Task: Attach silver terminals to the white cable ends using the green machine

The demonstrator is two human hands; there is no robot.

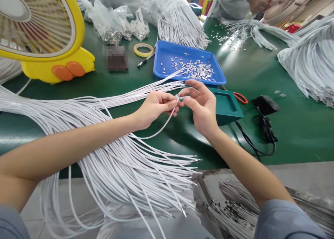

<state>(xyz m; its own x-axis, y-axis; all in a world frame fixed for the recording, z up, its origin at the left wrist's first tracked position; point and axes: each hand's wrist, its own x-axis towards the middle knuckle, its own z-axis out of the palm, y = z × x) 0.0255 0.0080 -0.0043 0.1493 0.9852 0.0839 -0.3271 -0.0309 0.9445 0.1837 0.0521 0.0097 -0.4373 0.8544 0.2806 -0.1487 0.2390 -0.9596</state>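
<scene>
In front of the blue tray, my left hand [161, 106] pinches a white cable [167, 122] close to its end. The cable curves down from the fingers and back to the left. From the other side, my right hand [199, 105] has its thumb and a finger on the thin, pale wires [180, 97] at that end, other fingers raised. Under my left forearm, a large bundle of white cables [125, 162] spreads across the table and over its front edge. A smaller row of white cables [130, 97] lies behind my left hand.
A blue tray [163, 63] holds small metal pieces [199, 70]. By my right hand sits a green device [228, 106], with a black adapter [264, 105] farther right. A yellow fan [75, 33], tape roll [143, 49] and pen [142, 63] lie left. A co-worker's hand [257, 2] holds red-handled scissors.
</scene>
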